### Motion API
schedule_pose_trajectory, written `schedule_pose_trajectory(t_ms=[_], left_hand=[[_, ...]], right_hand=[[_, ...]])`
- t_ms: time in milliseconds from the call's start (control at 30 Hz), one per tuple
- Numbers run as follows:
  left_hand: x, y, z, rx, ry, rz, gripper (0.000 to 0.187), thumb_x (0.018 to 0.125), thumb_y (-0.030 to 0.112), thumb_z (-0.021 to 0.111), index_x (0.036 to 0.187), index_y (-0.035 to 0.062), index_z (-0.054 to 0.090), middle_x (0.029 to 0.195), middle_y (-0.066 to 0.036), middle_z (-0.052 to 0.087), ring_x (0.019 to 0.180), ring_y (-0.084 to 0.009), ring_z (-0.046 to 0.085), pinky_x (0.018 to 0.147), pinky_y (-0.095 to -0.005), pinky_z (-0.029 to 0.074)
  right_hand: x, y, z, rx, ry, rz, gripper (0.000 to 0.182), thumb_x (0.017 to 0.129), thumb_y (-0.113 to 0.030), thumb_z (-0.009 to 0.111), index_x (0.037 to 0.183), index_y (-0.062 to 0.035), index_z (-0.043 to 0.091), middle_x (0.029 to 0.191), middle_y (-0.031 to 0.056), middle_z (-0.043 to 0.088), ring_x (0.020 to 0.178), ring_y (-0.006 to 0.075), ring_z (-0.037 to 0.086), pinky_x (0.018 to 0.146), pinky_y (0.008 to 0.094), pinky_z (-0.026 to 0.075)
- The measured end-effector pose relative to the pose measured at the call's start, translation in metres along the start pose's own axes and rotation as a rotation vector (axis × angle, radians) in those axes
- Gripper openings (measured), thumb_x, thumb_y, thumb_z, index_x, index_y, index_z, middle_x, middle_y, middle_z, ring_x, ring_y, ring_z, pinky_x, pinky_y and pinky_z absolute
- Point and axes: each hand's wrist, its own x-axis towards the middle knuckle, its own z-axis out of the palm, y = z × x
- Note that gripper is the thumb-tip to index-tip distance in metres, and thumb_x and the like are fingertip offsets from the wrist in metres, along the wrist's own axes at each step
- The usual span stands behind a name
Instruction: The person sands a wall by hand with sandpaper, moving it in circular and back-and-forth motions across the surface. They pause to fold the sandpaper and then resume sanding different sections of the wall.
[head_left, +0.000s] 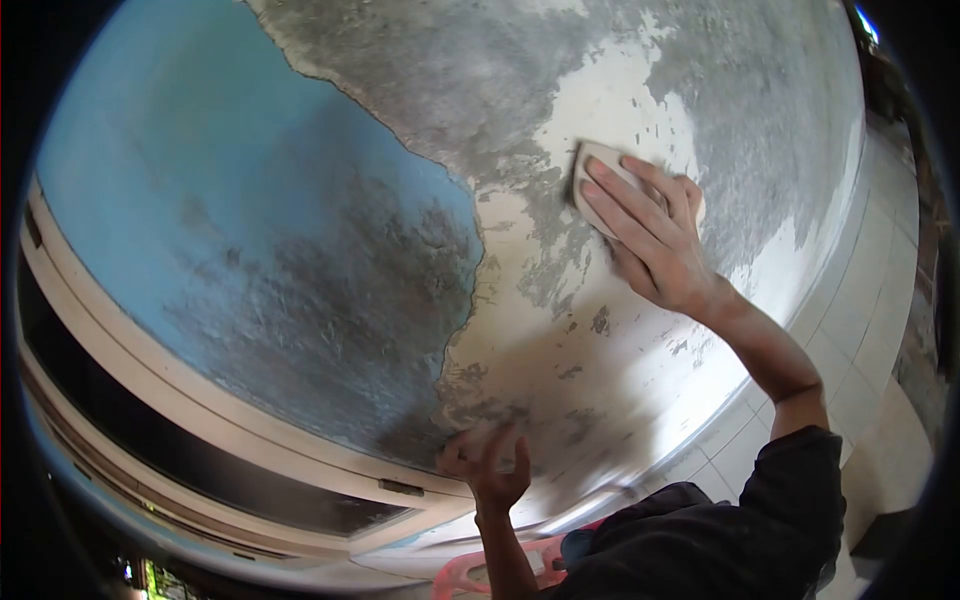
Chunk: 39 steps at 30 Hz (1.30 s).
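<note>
My right hand (655, 235) presses a pale folded piece of sandpaper (594, 160) with a dark underside flat against the wall (480, 95). Its fingers stretch across the paper's back, over a patch of grey and white plaster. Lower down, my left hand (492, 468) is raised by the wall with fingers curved and apart, holding nothing. Its fingertips are slightly blurred and overlap the patchy plaster near the window frame. A ragged edge divides the bare plaster from blue paint (200, 180), which carries dark smudges.
A cream window frame (250, 425) with a metal hinge (401, 487) runs along the lower left. Beneath me is a pink plastic chair (455, 578). White floor tiles (850, 300) follow the wall's base on the right.
</note>
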Motion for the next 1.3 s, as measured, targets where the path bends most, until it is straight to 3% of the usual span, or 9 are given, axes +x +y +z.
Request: schedule_pose_trajectory(t_ms=[167,433,567,667,767,867,1067,1167,1300], left_hand=[[-0.004,0.0,-0.001,-0.071,-0.001,-0.015,0.026,0.07,0.02,0.075,0.095,0.014,0.069,0.12,-0.019,0.032,0.115,-0.0342,0.028,0.094,-0.0442,0.033],[-0.002,-0.001,-0.005,-0.145,-0.008,-0.018,0.024,0.065,0.02,0.076,0.088,0.0204,0.071,0.117,-0.015,0.035,0.111,-0.0322,0.032,0.087,-0.0414,0.035],[-0.007,-0.006,-0.004,-0.117,-0.014,-0.004,0.024,0.064,0.021,0.076,0.087,0.0218,0.071,0.116,-0.014,0.038,0.112,-0.0306,0.033,0.093,-0.0413,0.03],[-0.009,-0.009,-0.004,-0.124,-0.007,-0.006,0.023,0.064,0.022,0.076,0.086,0.0219,0.071,0.116,-0.013,0.04,0.112,-0.0303,0.033,0.095,-0.0418,0.026],[-0.007,-0.005,-0.008,-0.122,-0.038,-0.016,0.022,0.064,0.023,0.076,0.086,0.0224,0.071,0.116,-0.013,0.04,0.113,-0.0307,0.032,0.094,-0.042,0.028],[-0.006,-0.002,-0.014,-0.301,-0.025,-0.053,0.023,0.065,0.022,0.076,0.087,0.023,0.071,0.116,-0.012,0.04,0.113,-0.0314,0.031,0.093,-0.0409,0.03],[-0.009,-0.01,-0.017,-0.165,-0.143,0.007,0.024,0.066,0.02,0.074,0.09,0.0221,0.07,0.124,-0.013,0.034,0.117,-0.0329,0.026,0.087,-0.0418,0.033],[-0.011,-0.011,-0.017,-0.134,-0.15,0.002,0.024,0.066,0.021,0.075,0.089,0.0225,0.071,0.126,-0.013,0.034,0.118,-0.0331,0.026,0.088,-0.042,0.032],[-0.01,-0.01,-0.017,-0.141,-0.145,-0.003,0.025,0.065,0.021,0.076,0.089,0.0234,0.071,0.125,-0.012,0.035,0.117,-0.0325,0.027,0.087,-0.041,0.033]], right_hand=[[0.023,-0.015,0.005,-0.02,-0.059,-0.03,0.055,0.077,-0.009,0.062,0.131,-0.0173,0.051,0.145,-0.0018,0.037,0.123,0.023,0.04,0.088,0.0424,0.029],[0.025,-0.043,0.018,-0.078,-0.036,-0.078,0.063,0.072,-0.006,0.063,0.132,-0.0154,0.049,0.144,0.0002,0.038,0.121,0.0221,0.041,0.086,0.0401,0.028],[0.037,-0.056,0.014,-0.067,-0.058,-0.074,0.052,0.077,-0.004,0.059,0.129,-0.005,0.052,0.139,0.0109,0.045,0.122,0.0288,0.043,0.086,0.0397,0.026],[0.011,-0.059,0.009,-0.054,-0.157,-0.049,0.053,0.079,-0.004,0.058,0.131,-0.0029,0.049,0.139,0.0118,0.044,0.127,0.0278,0.04,0.086,0.0404,0.026],[0.02,-0.06,0.008,-0.182,-0.134,-0.057,0.062,0.072,-0.011,0.063,0.132,-0.0069,0.047,0.145,0.0061,0.036,0.131,0.0227,0.036,0.089,0.0398,0.026],[0.035,-0.061,0.01,-0.159,-0.128,-0.019,0.061,0.077,-0.013,0.063,0.134,-0.0071,0.044,0.146,0.0077,0.035,0.134,0.0243,0.033,0.095,0.046,0.025],[0.007,-0.071,0.01,-0.064,-0.291,0.074,0.067,0.086,-0.043,0.055,0.141,-0.0092,0.035,0.148,0.0099,0.03,0.137,0.0294,0.025,0.104,0.0637,0.014],[0.021,-0.07,0.01,-0.113,-0.281,0.079,0.077,0.083,-0.054,0.052,0.143,-0.0104,0.031,0.15,0.0101,0.026,0.139,0.0302,0.02,0.103,0.0675,0.011],[0.036,-0.073,0.021,0.022,-0.164,0.097,0.084,0.083,-0.054,0.054,0.144,-0.004,0.026,0.15,0.0147,0.022,0.14,0.0298,0.018,0.105,0.0657,0.008]])
